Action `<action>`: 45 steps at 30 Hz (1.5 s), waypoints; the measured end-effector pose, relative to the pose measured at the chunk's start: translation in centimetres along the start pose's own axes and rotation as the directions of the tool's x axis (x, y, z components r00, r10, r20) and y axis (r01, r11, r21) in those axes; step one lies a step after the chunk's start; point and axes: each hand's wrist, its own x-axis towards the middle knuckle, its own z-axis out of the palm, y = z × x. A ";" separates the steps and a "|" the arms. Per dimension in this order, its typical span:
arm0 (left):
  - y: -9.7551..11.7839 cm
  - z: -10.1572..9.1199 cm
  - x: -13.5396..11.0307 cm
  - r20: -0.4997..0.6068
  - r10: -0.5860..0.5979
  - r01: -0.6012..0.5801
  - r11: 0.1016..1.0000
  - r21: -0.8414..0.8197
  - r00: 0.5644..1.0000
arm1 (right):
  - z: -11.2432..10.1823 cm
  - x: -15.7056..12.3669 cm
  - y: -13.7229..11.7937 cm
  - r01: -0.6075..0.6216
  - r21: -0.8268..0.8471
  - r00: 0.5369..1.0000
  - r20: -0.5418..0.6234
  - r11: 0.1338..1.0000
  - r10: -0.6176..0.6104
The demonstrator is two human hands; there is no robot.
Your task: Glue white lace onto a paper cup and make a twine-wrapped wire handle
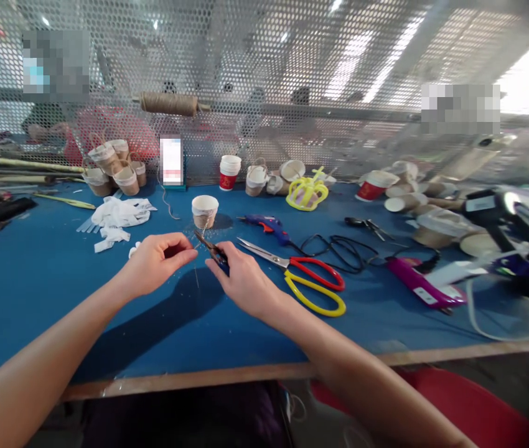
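Note:
My left hand is closed in a pinch, thumb against fingertips, on a thin strand that looks like twine or fine wire; its end hangs below the fingers. In my right hand is a pair of pliers or small cutters with dark jaws and blue handles. The jaws point up and left, close to the strand; whether they touch it is too small to tell. Just beyond them a paper cup, wrapped in brown around its lower part, stands upright with a strand at its front.
Scissors with red and yellow handles lie right of my right hand, a blue glue gun behind them. White strips lie at left. Wrapped cups, red cups and a yellow crown-shaped piece stand along the mesh. A purple tool is at right.

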 end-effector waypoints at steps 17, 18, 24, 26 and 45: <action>-1.5 0.6 0.3 -0.066 0.724 -0.483 0.522 0.703 0.687 | -0.4 1.0 0.8 -0.143 0.122 0.988 0.070 0.982 0.135; -1.6 0.9 0.3 -0.073 0.744 -0.475 0.495 0.727 0.664 | -0.4 0.9 0.7 -0.147 0.139 0.987 0.079 0.979 0.137; -1.8 1.5 0.3 -0.174 0.764 -0.475 0.545 0.691 0.622 | -0.6 0.4 0.0 -0.151 0.184 0.985 0.110 0.971 0.133; -1.4 1.8 0.2 -0.304 0.650 -0.445 0.724 0.528 0.697 | -0.6 0.3 -0.1 -0.143 0.195 0.987 0.097 0.970 0.126; -1.6 1.3 -0.6 -0.230 0.722 -0.347 0.554 0.756 0.652 | -0.5 0.6 0.5 -0.143 0.121 0.989 -0.014 0.982 0.145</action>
